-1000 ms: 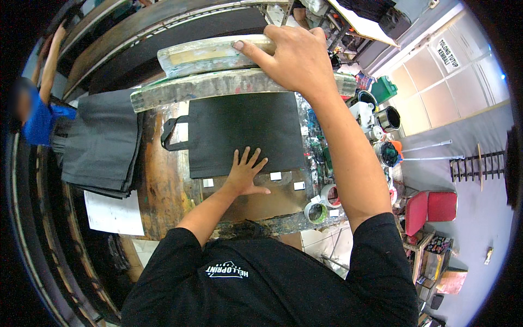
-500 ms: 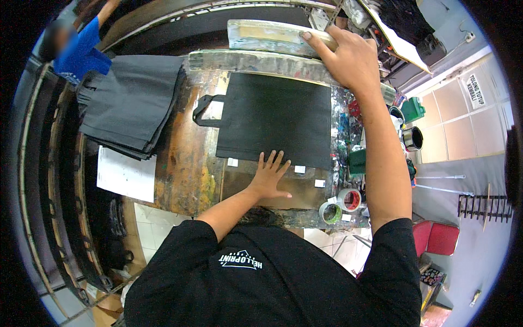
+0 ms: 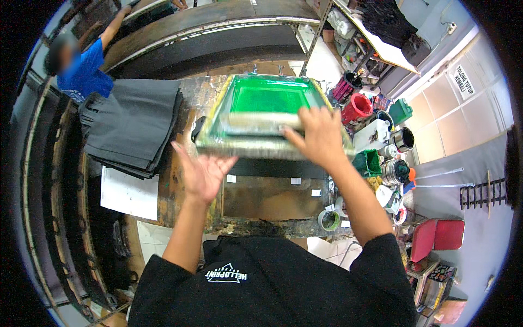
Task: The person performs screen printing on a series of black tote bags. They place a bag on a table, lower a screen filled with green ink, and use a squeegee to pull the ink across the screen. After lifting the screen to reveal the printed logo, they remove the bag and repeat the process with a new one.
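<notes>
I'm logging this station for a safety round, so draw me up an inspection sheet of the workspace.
Surface: stained wooden table; brown board with white tabs.
Job's things: green-meshed frame over a partly visible black bag; blurred squeegee in the frame; stack of dark bags at left.
Clutter: red container, open can and green container at right; white sheet at left.
Hands: left hand open beside the frame's near edge, contact unclear; right hand appears to grip the squeegee.
Cables: nothing clearly seen.
Surroundings: red chair at right; person in blue at upper left.
</notes>
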Action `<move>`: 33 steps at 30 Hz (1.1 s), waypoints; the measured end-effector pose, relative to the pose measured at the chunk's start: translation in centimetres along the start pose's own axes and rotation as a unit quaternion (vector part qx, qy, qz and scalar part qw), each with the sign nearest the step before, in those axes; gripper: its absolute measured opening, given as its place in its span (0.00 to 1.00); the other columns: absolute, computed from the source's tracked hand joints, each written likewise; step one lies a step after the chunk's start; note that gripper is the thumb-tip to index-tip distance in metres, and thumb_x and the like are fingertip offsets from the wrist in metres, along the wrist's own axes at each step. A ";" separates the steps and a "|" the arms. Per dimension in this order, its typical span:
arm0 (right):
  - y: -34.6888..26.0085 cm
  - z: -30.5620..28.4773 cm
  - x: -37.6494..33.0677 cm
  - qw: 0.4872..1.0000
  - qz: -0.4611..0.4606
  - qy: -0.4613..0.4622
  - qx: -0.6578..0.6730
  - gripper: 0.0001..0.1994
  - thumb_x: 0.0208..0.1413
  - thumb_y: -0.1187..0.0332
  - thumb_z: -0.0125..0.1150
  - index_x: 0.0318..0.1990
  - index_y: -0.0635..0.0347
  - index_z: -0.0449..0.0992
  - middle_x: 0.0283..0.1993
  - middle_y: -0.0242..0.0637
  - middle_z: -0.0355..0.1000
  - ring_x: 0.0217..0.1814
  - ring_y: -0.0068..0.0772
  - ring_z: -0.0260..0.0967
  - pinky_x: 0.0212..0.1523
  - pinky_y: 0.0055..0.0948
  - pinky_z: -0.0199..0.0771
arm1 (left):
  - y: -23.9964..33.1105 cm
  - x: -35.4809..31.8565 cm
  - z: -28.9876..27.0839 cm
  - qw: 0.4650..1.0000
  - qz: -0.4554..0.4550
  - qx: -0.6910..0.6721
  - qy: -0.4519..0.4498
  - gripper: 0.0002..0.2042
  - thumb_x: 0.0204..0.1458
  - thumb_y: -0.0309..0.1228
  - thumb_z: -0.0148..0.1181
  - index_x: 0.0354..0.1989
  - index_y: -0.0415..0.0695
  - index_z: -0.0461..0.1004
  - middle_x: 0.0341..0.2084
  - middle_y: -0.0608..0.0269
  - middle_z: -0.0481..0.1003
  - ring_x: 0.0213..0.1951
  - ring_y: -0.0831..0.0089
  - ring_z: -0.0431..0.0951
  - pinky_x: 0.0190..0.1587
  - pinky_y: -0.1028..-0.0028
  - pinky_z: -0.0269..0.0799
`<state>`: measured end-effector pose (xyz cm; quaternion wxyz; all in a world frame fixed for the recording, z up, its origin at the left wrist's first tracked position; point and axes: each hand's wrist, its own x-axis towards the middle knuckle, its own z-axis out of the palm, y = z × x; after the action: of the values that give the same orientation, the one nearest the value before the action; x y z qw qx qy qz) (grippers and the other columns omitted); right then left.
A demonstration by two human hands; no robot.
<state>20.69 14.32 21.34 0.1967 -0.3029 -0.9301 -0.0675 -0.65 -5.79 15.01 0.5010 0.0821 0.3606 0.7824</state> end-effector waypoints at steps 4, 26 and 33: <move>-0.8 6.1 -6.0 0.993 -0.011 -0.117 0.025 0.28 0.43 0.58 0.77 0.50 0.53 0.71 0.43 0.37 0.71 0.50 0.42 0.68 0.53 0.49 0.60 | -4.4 -2.9 -6.1 0.981 -0.155 0.053 0.102 0.65 0.48 0.81 0.42 0.77 0.38 0.27 0.74 0.26 0.37 0.75 0.39 0.49 0.71 0.45 0.57; -1.3 10.7 -8.9 0.982 0.006 -0.179 0.052 0.30 0.40 0.60 0.79 0.51 0.51 0.69 0.44 0.35 0.70 0.50 0.42 0.69 0.52 0.50 0.59 | -8.7 -1.8 -10.2 0.960 -0.216 0.109 0.143 0.55 0.57 0.77 0.33 0.77 0.39 0.40 0.70 0.35 0.55 0.70 0.46 0.61 0.71 0.52 0.60; 2.2 16.6 -2.7 0.984 0.028 -0.171 0.031 0.31 0.41 0.60 0.79 0.54 0.49 0.71 0.46 0.34 0.72 0.51 0.40 0.70 0.54 0.53 0.59 | -8.6 -1.7 -10.7 0.951 -0.254 0.098 0.144 0.57 0.54 0.78 0.36 0.78 0.43 0.35 0.76 0.36 0.43 0.75 0.38 0.46 0.73 0.50 0.57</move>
<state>18.60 18.73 5.10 0.0462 -0.3298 -0.9427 0.0196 1.17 -10.32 2.13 0.6156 -0.0769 0.5128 0.5934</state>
